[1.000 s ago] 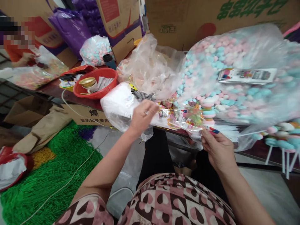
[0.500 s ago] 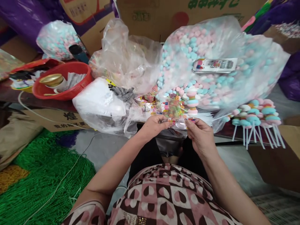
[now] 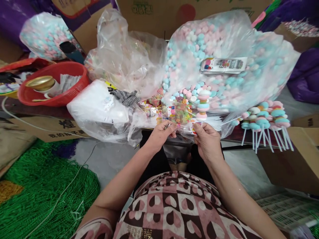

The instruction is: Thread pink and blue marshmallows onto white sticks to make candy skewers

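Taken from the hands as the middle of the dial, the small clear plastic wrapper with red and blue print (image 3: 192, 129) lay between the person's two hands, at the near edge of the table. The right hand (image 3: 208, 138), on the three o'clock side, gripped the wrapper's printed end between thumb and fingers. The left hand (image 3: 163, 133), on the nine o'clock side, was closed in a pinch near its other end; what sat between those fingertips was too small to tell.

At twelve o'clock, just beyond the wrapper, was a little heap of yellow, green and red gummy sweets (image 3: 183, 113). At one o'clock stood out a stack of pink, blue and orange marshmallow rings (image 3: 203, 105), and farther that way a big clear bag of pastel marshmallows (image 3: 231, 39) carried a bundle of white printed cards (image 3: 223, 64). Near three o'clock, marshmallow sweets on white sticks (image 3: 269, 116) lay grouped, sticks pointing toward the table edge. Between nine and ten o'clock sat a puffy white plastic bag (image 3: 97, 103), with a round red plastic basket (image 3: 79, 87) past it, holding a shallow gold-coloured bowl (image 3: 41, 83).
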Motion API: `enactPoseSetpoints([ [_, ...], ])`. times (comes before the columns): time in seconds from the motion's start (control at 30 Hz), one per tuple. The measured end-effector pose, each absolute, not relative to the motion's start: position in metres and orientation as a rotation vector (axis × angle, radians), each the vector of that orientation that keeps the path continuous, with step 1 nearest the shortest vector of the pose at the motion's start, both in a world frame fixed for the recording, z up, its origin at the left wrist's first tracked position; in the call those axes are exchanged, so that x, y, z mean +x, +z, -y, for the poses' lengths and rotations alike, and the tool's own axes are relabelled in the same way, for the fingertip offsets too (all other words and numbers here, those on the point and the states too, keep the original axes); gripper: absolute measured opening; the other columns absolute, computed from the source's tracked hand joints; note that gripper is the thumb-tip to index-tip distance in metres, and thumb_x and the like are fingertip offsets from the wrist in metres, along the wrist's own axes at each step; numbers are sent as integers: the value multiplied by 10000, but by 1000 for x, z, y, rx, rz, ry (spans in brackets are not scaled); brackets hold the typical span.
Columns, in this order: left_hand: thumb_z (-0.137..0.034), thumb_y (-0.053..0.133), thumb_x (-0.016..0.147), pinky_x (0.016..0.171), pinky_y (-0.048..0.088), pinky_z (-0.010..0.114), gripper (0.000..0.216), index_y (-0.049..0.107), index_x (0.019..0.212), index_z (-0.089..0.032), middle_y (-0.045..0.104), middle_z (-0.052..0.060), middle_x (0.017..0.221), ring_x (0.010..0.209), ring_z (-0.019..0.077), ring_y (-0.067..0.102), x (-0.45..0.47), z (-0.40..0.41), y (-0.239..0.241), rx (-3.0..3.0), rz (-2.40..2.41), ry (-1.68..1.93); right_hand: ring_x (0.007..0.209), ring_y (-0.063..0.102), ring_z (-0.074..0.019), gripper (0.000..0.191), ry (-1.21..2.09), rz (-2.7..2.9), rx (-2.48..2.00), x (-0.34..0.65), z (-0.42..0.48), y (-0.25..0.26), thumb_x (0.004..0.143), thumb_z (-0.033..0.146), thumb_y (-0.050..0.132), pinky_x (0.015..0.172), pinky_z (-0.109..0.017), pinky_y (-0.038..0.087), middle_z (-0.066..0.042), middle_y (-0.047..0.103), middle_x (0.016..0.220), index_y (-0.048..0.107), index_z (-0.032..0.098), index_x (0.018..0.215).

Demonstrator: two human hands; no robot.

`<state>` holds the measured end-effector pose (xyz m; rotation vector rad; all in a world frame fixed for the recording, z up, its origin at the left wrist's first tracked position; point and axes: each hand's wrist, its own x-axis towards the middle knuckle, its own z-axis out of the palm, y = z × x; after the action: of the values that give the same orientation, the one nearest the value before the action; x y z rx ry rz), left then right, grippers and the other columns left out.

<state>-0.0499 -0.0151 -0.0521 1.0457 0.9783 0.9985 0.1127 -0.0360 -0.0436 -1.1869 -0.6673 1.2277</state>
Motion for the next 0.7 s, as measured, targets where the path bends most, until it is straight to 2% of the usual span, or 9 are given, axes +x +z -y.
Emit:
enactPoseSetpoints([
  [0.1,-540,611,826,621,424,234,360,578,764,-188,590,-31,588,574,98,531,-49,17,-60,1014,-959,1012,399,257,-31,452,1215,683,-1227,114,36,-46,653,517,809,375,-184,152,90,378,474,509,181,610],
  [0.2,-544,603,834,623,422,236,362,564,759,-192,579,-38,578,575,100,535,-50,16,-65,994,-979,1046,398,229,-32,458,1252,759,-1202,118,39,-43,712,575,742,378,-188,150,91,354,483,518,184,624],
  [0.27,-539,610,832,624,421,238,357,564,766,-191,572,-41,573,577,100,539,-51,15,-66,987,-983,1063,390,205,-25,437,1289,798,-1159,120,41,-39,725,564,734,377,-189,142,93,362,497,534,184,644],
  [0.4,-507,643,826,616,417,241,336,562,761,-186,531,-50,548,556,92,524,-49,14,-66,926,-924,1088,372,204,-10,389,1321,747,-1174,120,41,-35,673,514,790,371,-187,128,78,475,527,597,180,726],
  [0.53,-455,708,790,543,401,238,319,555,740,-179,465,-59,538,499,77,463,-46,15,-63,730,-815,1074,391,242,-21,374,1247,754,-1221,123,42,-35,657,493,807,376,-186,131,74,476,521,645,174,767],
  [0.7,-423,743,768,513,394,224,327,518,737,-188,404,-69,535,485,73,442,-52,10,-58,586,-729,1033,441,297,-46,307,1157,914,-1246,153,59,-24,796,465,709,402,-199,172,32,547,610,715,187,927],
])
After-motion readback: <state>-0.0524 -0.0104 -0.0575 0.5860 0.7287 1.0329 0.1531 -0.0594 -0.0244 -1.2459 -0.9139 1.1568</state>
